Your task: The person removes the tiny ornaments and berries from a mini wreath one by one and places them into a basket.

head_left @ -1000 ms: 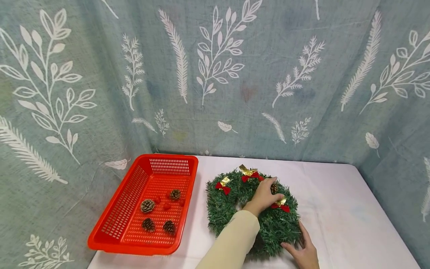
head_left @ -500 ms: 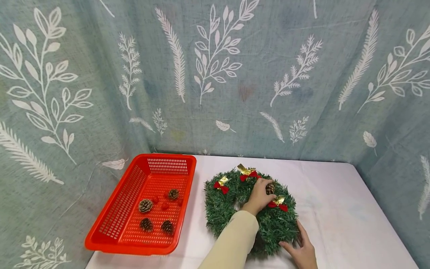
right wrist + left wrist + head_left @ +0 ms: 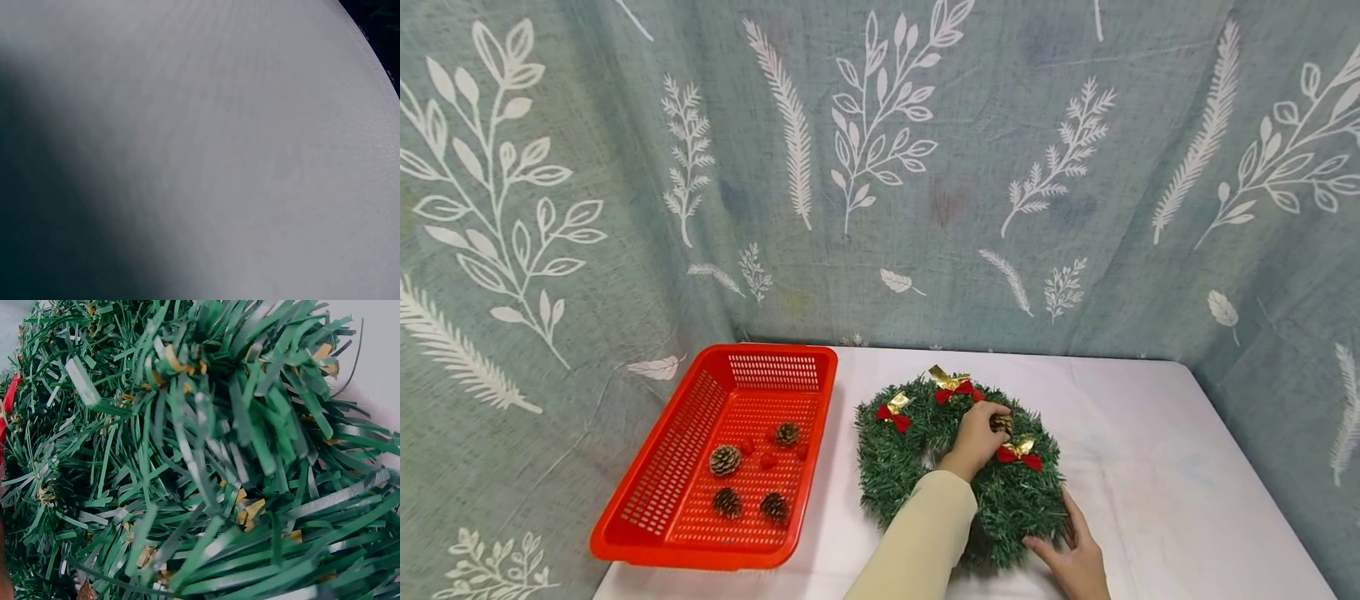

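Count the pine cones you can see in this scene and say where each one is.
5. Four lie in the red basket: at and. One pine cone sits on the wreath, pinched by the left hand. Others may be hidden.

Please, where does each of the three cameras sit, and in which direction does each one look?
Head: sits high and looks forward and down at the wreath, red basket and table; shows the left hand, its sleeve and the right hand.
Left wrist: looks very closely at the wreath needles; no hand visible.
Right wrist: looks at blurred white cloth; no hand visible.
Shared: head and left wrist both see the wreath.
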Available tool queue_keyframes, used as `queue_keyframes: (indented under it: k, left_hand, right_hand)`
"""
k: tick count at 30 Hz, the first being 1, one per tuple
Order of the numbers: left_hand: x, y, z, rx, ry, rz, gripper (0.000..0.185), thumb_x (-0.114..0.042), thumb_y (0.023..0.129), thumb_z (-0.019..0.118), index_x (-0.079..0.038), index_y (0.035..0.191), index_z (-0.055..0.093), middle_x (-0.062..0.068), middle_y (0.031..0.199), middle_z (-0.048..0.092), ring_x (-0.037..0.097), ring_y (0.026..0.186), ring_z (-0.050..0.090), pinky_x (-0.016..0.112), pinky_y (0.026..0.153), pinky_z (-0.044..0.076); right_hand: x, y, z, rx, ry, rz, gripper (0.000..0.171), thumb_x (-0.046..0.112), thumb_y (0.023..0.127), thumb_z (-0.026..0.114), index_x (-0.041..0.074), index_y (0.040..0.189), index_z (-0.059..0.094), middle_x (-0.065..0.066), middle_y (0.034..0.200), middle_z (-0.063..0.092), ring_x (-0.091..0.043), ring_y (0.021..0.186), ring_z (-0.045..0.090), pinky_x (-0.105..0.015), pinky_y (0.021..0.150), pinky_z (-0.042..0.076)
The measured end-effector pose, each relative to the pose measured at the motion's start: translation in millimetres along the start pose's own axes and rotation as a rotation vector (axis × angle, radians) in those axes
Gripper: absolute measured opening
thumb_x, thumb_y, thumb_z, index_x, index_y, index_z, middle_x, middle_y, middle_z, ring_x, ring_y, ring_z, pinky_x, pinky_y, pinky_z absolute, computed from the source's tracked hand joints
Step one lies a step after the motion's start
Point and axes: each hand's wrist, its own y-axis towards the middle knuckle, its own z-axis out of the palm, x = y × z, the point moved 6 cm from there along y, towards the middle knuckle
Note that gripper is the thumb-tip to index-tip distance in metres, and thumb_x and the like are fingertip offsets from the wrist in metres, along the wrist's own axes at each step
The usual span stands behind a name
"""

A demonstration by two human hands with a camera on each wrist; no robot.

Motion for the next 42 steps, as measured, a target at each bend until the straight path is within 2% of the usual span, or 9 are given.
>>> queue_keyframes:
  k: [4, 7, 11, 14, 21, 24, 31, 35, 42]
  left_hand:
    - [3.9, 0.1, -4.1, -0.018, -0.045, -0.017, 0.036, -0.004, 0.084, 0.07, -0.012, 0.118, 0.064, 0.007, 0.122, 0.056, 0.025, 0.106, 0.057, 0.033, 0.08, 0.052]
    - [2.4, 1.3, -10.7, -0.042, -0.073, 0.016, 0.036, -0.006, 0.084, 0.071, -0.011, 0.118, 0.064, 0.008, 0.12, 0.056, 0.025, 0.105, 0.057, 0.034, 0.081, 0.052]
    - [-4.9, 7.0, -25.8, -0.117, -0.093, 0.071, 0.036, -0.008, 0.082, 0.073, -0.01, 0.117, 0.064, 0.008, 0.118, 0.058, 0.026, 0.106, 0.058, 0.036, 0.085, 0.051]
    - [-9.3, 11.5, -35.6, -0.148, -0.086, 0.089, 0.036, -0.01, 0.082, 0.074, -0.009, 0.117, 0.065, 0.008, 0.119, 0.059, 0.025, 0.109, 0.058, 0.035, 0.088, 0.051]
    - [-10.1, 18.4, -51.2, -0.105, -0.057, 0.097, 0.039, -0.014, 0.084, 0.073, -0.009, 0.121, 0.063, 0.007, 0.119, 0.059, 0.023, 0.107, 0.057, 0.033, 0.087, 0.05]
    - [-10.3, 21.6, -58.5, -0.107, -0.048, 0.104, 0.038, -0.015, 0.084, 0.072, -0.01, 0.121, 0.063, 0.007, 0.119, 0.059, 0.023, 0.106, 0.057, 0.034, 0.086, 0.05]
    - [-9.4, 27.4, -72.1, -0.094, -0.11, 0.08, 0.038, -0.015, 0.085, 0.072, -0.01, 0.122, 0.062, 0.008, 0.121, 0.057, 0.023, 0.109, 0.056, 0.031, 0.088, 0.051]
    - [-7.7, 29.0, -82.9, -0.114, -0.093, 0.073, 0.039, -0.017, 0.085, 0.072, -0.01, 0.122, 0.063, 0.008, 0.122, 0.057, 0.023, 0.11, 0.057, 0.032, 0.09, 0.05]
    - [-0.7, 29.6, -101.1, -0.131, -0.083, 0.09, 0.041, -0.015, 0.084, 0.072, -0.005, 0.123, 0.061, 0.011, 0.12, 0.057, 0.024, 0.108, 0.059, 0.027, 0.087, 0.052]
  right_hand:
    - [-0.4, -0.1, 1.2, 0.002, 0.003, 0.001, 0.109, 0.039, 0.074, 0.079, 0.012, 0.154, 0.009, -0.026, 0.154, 0.014, -0.049, 0.136, 0.022, -0.055, 0.106, 0.034]
    - [0.2, -0.7, 1.5, 0.001, -0.003, -0.001, 0.109, 0.038, 0.074, 0.079, 0.012, 0.153, 0.009, -0.026, 0.154, 0.014, -0.049, 0.135, 0.023, -0.054, 0.106, 0.034]
    - [2.6, 0.2, 0.8, 0.003, 0.002, -0.019, 0.108, 0.037, 0.075, 0.079, 0.012, 0.153, 0.009, -0.026, 0.154, 0.015, -0.049, 0.136, 0.023, -0.054, 0.107, 0.033]
    - [3.0, 0.6, -0.1, 0.006, -0.001, -0.017, 0.107, 0.037, 0.076, 0.078, 0.012, 0.154, 0.008, -0.026, 0.154, 0.014, -0.049, 0.136, 0.023, -0.054, 0.107, 0.033]
    - [0.7, 0.4, -0.4, 0.005, -0.007, -0.009, 0.109, 0.037, 0.075, 0.079, 0.011, 0.153, 0.008, -0.027, 0.153, 0.015, -0.049, 0.135, 0.025, -0.054, 0.106, 0.034]
    - [0.2, 0.5, -0.5, 0.005, -0.01, -0.007, 0.11, 0.037, 0.075, 0.079, 0.011, 0.153, 0.008, -0.027, 0.153, 0.015, -0.049, 0.134, 0.025, -0.053, 0.106, 0.034]
    - [0.3, 0.2, -1.0, 0.013, -0.01, -0.007, 0.11, 0.037, 0.074, 0.08, 0.01, 0.153, 0.007, -0.028, 0.153, 0.014, -0.049, 0.135, 0.024, -0.053, 0.107, 0.033]
    - [0.3, 0.1, -1.1, 0.015, -0.01, -0.007, 0.11, 0.037, 0.074, 0.08, 0.011, 0.153, 0.007, -0.028, 0.153, 0.014, -0.049, 0.135, 0.025, -0.053, 0.107, 0.033]
    - [0.3, 0.9, -1.0, 0.021, -0.005, -0.007, 0.11, 0.037, 0.075, 0.079, 0.012, 0.154, 0.007, -0.026, 0.154, 0.013, -0.049, 0.136, 0.022, -0.054, 0.107, 0.033]
